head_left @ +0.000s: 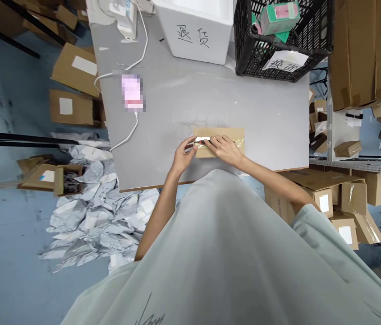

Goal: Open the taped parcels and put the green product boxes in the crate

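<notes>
Carton (236,134) of plain brown cardboard, flat and oblong, lying at the near edge of the grey table (271,117), lengthwise across the front of the person. The left hand (184,155) rests at the carton's left end, thumb and fingers curved and slightly apart; the right hand (226,149) lies over the middle of the upper face, fingers bent, tips beside a narrow white-and-dark object (201,139) with a touch of red. Whether either hand grips this object or merely touches it cannot be made out. From its modest bulk, the carton is probably light, though its contents are hidden; the board should be stiff along the edges and yield a little at mid-face. Glossy strips, apparently clear tape, look smoother and more slippery than the matt card, so the two short ends likely offer the surest hold. Surrounding materials contrast: a smooth, rigid white box (200,38) with tapering walls and handwritten characters; a black crate (280,74) of latticed plastic; and, on the floor at left, crumpled grey mailing bags (98,203), soft and creased.
</notes>
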`<action>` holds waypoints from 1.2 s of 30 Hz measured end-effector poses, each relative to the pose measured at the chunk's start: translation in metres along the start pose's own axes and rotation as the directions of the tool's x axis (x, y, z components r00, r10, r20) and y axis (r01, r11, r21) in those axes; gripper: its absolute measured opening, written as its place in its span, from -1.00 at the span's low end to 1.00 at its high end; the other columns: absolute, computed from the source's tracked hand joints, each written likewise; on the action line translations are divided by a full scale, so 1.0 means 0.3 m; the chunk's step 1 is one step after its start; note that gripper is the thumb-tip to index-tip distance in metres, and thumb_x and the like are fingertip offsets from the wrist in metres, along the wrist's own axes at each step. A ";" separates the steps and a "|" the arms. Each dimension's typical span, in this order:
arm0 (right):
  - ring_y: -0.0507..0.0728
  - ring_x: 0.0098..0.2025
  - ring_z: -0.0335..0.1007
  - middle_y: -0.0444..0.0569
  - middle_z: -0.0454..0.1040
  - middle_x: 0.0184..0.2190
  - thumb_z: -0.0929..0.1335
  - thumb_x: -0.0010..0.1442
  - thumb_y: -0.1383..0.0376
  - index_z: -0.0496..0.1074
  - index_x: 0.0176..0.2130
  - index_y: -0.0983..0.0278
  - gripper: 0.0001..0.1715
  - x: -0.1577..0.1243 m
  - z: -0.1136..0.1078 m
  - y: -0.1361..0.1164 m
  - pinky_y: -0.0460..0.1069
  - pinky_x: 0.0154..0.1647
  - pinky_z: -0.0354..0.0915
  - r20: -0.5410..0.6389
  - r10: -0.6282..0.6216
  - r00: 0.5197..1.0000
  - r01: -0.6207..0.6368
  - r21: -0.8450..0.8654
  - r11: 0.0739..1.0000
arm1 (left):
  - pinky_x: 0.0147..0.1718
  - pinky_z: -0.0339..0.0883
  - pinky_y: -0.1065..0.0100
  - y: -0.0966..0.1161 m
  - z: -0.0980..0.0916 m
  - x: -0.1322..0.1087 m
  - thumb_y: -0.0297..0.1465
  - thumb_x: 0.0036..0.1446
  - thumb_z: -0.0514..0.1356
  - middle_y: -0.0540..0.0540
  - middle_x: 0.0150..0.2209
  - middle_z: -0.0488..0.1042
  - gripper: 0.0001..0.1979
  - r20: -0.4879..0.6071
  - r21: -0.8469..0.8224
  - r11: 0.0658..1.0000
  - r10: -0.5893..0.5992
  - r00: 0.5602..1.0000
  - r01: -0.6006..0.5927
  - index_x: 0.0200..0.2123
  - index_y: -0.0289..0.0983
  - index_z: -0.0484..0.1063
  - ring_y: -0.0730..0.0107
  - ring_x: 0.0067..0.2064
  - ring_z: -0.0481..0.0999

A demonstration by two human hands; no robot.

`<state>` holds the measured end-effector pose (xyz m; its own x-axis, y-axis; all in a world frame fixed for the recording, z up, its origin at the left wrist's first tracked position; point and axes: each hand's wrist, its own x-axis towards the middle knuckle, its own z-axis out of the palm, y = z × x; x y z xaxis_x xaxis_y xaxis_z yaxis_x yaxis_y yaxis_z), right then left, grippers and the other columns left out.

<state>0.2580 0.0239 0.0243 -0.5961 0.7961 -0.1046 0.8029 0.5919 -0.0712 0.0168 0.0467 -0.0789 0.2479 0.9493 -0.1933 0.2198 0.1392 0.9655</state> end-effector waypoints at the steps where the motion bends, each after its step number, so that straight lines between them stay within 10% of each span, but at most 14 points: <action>1: 0.35 0.19 0.44 0.29 0.57 0.17 0.08 0.62 0.49 0.31 0.48 0.38 -0.40 0.004 -0.003 0.001 0.23 0.15 0.36 -0.006 -0.028 1.000 0.028 -0.008 1.000 | 0.27 0.60 -0.01 0.000 -0.001 -0.002 -0.06 0.37 0.31 -0.27 0.41 0.54 -0.43 0.002 0.002 1.000 0.003 1.000 -0.003 0.34 -0.15 0.55 0.02 0.30 0.64; 18: 0.38 0.16 0.41 0.30 0.59 0.11 0.16 0.57 0.51 0.53 0.29 0.38 -0.47 -0.018 -0.123 0.046 0.25 0.10 0.29 0.128 -0.153 0.980 0.155 -0.007 0.988 | 0.23 0.60 -0.01 0.010 0.001 -0.020 0.20 0.35 0.28 -0.35 0.41 0.53 -0.26 0.000 0.093 0.996 -0.011 1.000 0.011 0.37 -0.16 0.53 0.00 0.30 0.64; 36: 0.38 0.09 0.41 0.28 0.61 0.02 0.06 0.59 0.50 0.51 0.35 0.35 -0.36 -0.534 -0.092 0.352 0.24 0.04 0.25 0.074 0.181 0.981 -0.185 0.056 0.981 | 0.18 0.64 -0.07 0.046 0.006 -0.038 0.17 0.36 0.26 -0.35 0.38 0.53 -0.31 -0.045 0.248 0.968 -0.036 0.998 0.046 0.36 -0.10 0.53 -0.06 0.26 0.64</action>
<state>0.4381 -0.0379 0.0609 -0.4389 0.8785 -0.1886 0.8985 0.4261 -0.1059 0.0187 0.0374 -0.0638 0.1972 0.9553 -0.2204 0.4579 0.1090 0.8823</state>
